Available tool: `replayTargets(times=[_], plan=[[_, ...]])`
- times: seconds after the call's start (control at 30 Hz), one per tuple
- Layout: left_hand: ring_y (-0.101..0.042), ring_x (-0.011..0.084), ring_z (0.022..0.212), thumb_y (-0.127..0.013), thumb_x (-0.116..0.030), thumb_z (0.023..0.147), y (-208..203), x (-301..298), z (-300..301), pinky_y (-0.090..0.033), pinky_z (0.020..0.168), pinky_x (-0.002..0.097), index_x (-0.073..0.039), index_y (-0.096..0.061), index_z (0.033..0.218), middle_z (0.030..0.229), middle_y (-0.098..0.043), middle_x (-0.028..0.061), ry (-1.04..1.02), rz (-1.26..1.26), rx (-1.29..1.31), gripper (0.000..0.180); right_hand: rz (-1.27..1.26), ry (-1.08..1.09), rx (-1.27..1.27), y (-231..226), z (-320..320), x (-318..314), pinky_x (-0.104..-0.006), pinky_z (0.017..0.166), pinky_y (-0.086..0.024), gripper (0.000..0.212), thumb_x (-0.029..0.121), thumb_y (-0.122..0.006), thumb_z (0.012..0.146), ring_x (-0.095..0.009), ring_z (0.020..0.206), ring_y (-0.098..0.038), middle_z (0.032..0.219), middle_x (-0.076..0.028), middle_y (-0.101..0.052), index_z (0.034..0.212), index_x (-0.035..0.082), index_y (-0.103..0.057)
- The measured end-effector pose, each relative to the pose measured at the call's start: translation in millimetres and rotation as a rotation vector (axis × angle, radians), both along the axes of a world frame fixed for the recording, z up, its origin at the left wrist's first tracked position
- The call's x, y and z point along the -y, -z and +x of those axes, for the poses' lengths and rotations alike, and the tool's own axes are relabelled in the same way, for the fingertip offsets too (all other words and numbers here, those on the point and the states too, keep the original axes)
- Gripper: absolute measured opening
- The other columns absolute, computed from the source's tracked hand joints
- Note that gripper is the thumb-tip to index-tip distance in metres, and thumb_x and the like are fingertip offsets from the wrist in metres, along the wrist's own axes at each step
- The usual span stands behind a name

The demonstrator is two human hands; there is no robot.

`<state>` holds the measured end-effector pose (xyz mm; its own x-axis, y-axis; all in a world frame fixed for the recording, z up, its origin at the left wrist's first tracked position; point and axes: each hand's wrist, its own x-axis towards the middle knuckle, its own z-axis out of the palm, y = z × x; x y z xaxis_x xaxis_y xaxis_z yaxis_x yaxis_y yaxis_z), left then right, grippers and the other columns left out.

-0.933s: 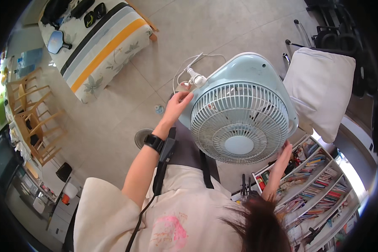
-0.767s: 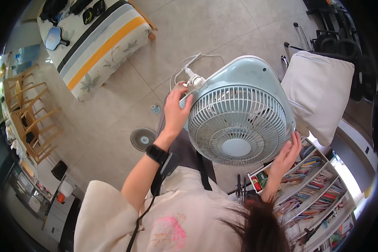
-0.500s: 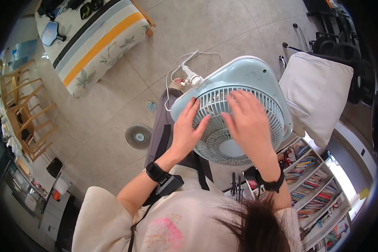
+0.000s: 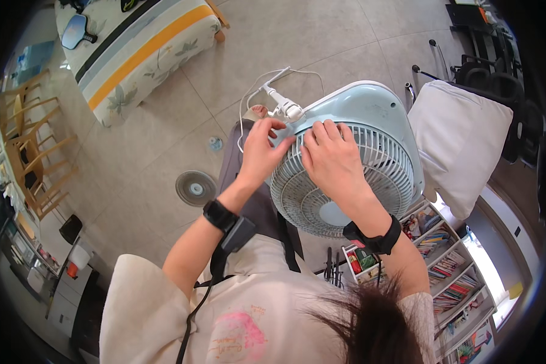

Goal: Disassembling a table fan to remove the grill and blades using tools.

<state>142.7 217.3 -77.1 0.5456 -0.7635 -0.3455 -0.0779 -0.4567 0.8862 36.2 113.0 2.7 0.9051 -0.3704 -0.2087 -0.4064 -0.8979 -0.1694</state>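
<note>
A pale blue box fan (image 4: 370,100) with a round slatted grille (image 4: 379,182) leans against my legs. My left hand (image 4: 262,155) is curled at the grille's upper left rim, thumb and fingertips bent on either side of its edge. Close beside it, my right hand (image 4: 337,161) has its fingers together, hooked over the grille's upper part; what lies under the fingertips is hidden. A white jointed plastic piece (image 4: 283,106) sticks out from the fan's upper left corner, beside a thin white cord (image 4: 312,73).
On the tiled floor at left lie a round grey slatted disc (image 4: 195,188) and a small blue cap-like piece (image 4: 215,144). A bed (image 4: 158,45) stands far left, wooden chairs (image 4: 33,145) at left. To the right are a pale cushion (image 4: 458,142) and a bookshelf (image 4: 458,255).
My right hand has moved left and up across the grille, its fingers now bent. My left hand has shifted up along the rim, and its spread fingers have curled in.
</note>
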Motion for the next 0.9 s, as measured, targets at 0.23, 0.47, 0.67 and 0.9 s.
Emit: replayTargets(times=[0.23, 0.47, 0.67, 0.9], plan=[[-0.06, 0.0171, 0.068, -0.065, 0.0, 0.077, 24, 0, 7, -0.048, 0.061, 0.0277, -0.001, -0.058, 0.087, 0.081, -0.06, 0.0081, 0.207, -0.214, 0.101, 0.012, -0.049, -0.033, 0.029, 11, 3, 1, -0.0376, 0.088, -0.037, 0.02, 0.026, -0.056, 0.083, -0.021, 0.09, -0.049, 0.085, -0.007, -0.052, 0.081, 0.006, -0.059], [-0.061, 0.0195, 0.06, -0.066, 0.0, 0.075, 23, 3, 4, -0.049, 0.056, 0.0291, -0.002, -0.06, 0.084, 0.078, -0.062, 0.0083, 0.152, -0.239, 0.231, 0.011, -0.116, -0.099, 0.122, 18, -6, 1, -0.0357, 0.086, -0.04, 0.016, 0.022, -0.057, 0.081, -0.021, 0.089, -0.05, 0.085, -0.007, -0.053, 0.078, 0.006, -0.059], [-0.059, 0.0178, 0.053, -0.07, -0.006, 0.073, 23, 4, 8, -0.047, 0.051, 0.0277, -0.004, -0.062, 0.08, 0.074, -0.062, 0.0073, 0.174, -0.24, 0.284, 0.011, -0.117, -0.091, 0.098, 15, -7, -1, -0.036, 0.084, -0.041, 0.012, 0.017, -0.058, 0.078, -0.022, 0.088, -0.051, 0.084, -0.007, -0.053, 0.077, 0.006, -0.058], [-0.06, 0.0166, 0.053, -0.072, -0.011, 0.072, 25, 5, 16, -0.046, 0.05, 0.0268, -0.007, -0.063, 0.078, 0.075, -0.063, 0.0054, 0.223, -0.192, 0.254, 0.011, 0.006, -0.086, 0.072, 0, -4, 6, -0.0374, 0.085, -0.042, 0.014, 0.017, -0.063, 0.073, -0.023, 0.089, -0.052, 0.085, -0.008, -0.053, 0.078, 0.004, -0.059]])
